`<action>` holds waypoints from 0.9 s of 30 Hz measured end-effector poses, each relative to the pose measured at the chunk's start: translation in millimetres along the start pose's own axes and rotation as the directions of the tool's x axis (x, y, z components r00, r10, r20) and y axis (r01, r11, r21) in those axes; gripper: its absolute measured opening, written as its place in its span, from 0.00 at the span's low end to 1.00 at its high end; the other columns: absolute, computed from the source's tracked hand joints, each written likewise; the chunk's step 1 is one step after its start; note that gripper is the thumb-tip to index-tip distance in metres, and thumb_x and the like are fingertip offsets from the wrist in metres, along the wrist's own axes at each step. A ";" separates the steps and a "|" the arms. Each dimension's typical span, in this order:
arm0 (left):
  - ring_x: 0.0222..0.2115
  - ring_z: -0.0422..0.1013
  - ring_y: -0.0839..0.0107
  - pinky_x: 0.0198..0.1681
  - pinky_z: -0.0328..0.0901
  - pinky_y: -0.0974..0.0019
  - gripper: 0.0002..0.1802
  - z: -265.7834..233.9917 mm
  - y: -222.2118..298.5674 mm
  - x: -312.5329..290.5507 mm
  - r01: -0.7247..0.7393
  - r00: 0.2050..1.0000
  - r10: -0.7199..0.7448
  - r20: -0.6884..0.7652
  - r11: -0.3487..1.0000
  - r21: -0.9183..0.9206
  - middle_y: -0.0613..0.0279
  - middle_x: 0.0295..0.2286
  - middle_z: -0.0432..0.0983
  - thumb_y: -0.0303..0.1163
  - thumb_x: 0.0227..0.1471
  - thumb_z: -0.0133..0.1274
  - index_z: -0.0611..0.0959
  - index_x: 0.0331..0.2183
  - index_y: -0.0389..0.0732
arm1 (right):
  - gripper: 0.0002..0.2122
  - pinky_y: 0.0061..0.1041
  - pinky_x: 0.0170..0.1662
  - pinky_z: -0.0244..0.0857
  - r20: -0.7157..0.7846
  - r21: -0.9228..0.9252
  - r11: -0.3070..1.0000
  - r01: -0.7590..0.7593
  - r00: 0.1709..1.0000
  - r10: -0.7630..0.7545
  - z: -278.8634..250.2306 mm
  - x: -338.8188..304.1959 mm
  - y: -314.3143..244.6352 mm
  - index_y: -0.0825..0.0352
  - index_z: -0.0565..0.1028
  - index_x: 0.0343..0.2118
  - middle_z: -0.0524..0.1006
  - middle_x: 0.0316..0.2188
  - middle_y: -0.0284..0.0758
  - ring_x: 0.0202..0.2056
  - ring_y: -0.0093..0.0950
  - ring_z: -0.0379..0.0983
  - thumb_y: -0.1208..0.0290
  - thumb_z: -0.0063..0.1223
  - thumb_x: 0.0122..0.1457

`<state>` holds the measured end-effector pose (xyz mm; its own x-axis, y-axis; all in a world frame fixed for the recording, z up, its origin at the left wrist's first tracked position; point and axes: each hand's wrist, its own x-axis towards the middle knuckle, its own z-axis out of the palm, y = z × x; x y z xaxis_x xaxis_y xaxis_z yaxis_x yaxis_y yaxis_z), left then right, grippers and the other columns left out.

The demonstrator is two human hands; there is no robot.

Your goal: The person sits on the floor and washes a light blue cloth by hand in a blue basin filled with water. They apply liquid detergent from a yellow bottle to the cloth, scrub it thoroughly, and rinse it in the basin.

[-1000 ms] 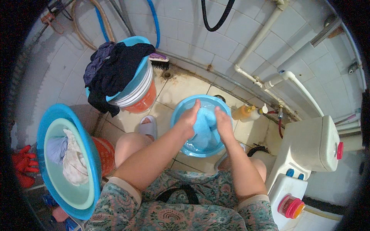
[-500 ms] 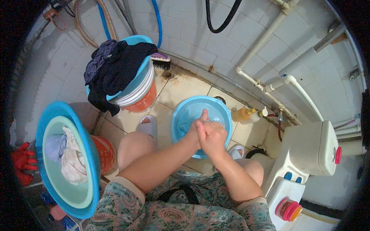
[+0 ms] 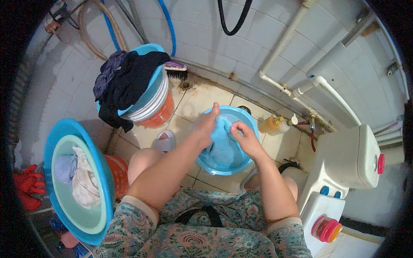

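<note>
Blue cloth is stretched between the bare hands, its upper end bunched at the grip and its lower part hanging down into a round blue basin with water. The right hand has a narrow grip, thumb and forefinger pinching the cloth's right edge. The left hand lies along the opposite edge, thumb pointing up; its other fingers are largely hidden, so I cannot tell how tightly that grip is closed.

Just to the right of the right grip, beyond the basin's rim, an amber bottle and a pale bottle stand side by side on the tiled floor. Farther right is a toilet, with a pink jar on it, nearer the person than either grip.

To the left of the left grip and beyond it, dark clothes drape over an orange-and-white bucket; a purple-and-white brush is just beside the bucket. Well to the left and nearer the person, a pale green basin sits inside a larger blue tub, holding a whitish cloth and a lilac cloth.
</note>
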<state>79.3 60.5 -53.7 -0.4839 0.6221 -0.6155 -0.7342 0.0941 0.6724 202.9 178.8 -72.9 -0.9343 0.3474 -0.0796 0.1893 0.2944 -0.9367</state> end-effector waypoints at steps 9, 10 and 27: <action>0.38 0.67 0.65 0.43 0.60 0.62 0.26 -4.7 -29.0 -5.0 -0.596 0.793 0.177 0.583 0.423 0.683 0.54 0.36 0.69 0.47 0.47 0.50 0.71 0.40 0.35 | 0.08 0.14 0.33 0.54 -0.361 0.477 0.856 0.199 0.932 -0.015 -33.1 -21.9 -39.9 0.63 0.68 0.29 0.64 0.24 0.21 0.28 0.13 0.58 0.65 0.40 0.60; 0.38 0.66 0.64 0.44 0.60 0.62 0.25 -2.1 -32.3 -8.9 -0.645 0.758 0.153 0.634 0.326 0.691 0.55 0.36 0.69 0.46 0.46 0.51 0.71 0.40 0.36 | 0.08 0.14 0.33 0.54 -0.348 0.423 0.877 0.227 0.935 -0.074 -37.2 -27.7 -40.5 0.63 0.68 0.29 0.64 0.24 0.21 0.28 0.13 0.58 0.65 0.40 0.60; 0.34 0.68 0.71 0.41 0.62 0.66 0.22 18.9 22.8 -44.9 -0.218 0.902 0.287 0.322 0.948 -0.232 0.63 0.35 0.72 0.46 0.49 0.48 0.73 0.41 0.40 | 0.11 0.18 0.31 0.57 -0.601 0.495 0.851 0.176 0.777 0.189 -50.0 -7.4 -39.5 0.62 0.69 0.26 0.67 0.21 0.24 0.25 0.16 0.61 0.61 0.42 0.59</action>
<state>93.4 49.4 -2.9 -0.4936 0.8387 -0.2301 -0.7010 -0.2272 0.6760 217.4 209.1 -18.2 -0.5085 0.8604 -0.0340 -0.1526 -0.1288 -0.9799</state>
